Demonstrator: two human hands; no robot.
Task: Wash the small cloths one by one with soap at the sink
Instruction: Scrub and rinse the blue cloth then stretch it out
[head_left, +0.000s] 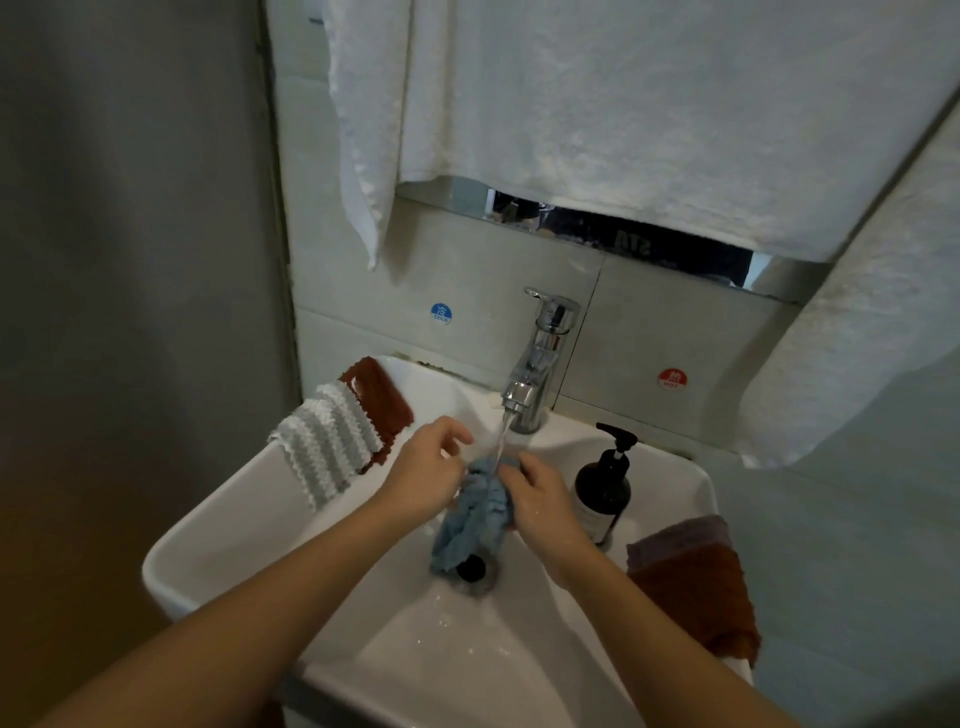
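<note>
Blue cloth (472, 519) under the running tap (535, 364), held up over the sink (218, 525) by both hands.

The cloth hangs bunched above the drain (471, 567), its top end right in the stream of water (501, 441); the right hand (540, 501) grips its upper right edge, fingers curled round the fabric; the left hand (428, 467) pinches the upper left edge, fingers bent; on the left rim lie a grey-and-white striped cloth (327, 441) and, partly under it, a rust-red cloth (382, 397); on the right rim a dark pump soap bottle (602, 488) stands upright just beside the right hand; nearer the camera, a purple cloth (680, 535) lies on a rust-brown cloth (701, 597); white towels (623, 114) hang over the wall behind.
</note>
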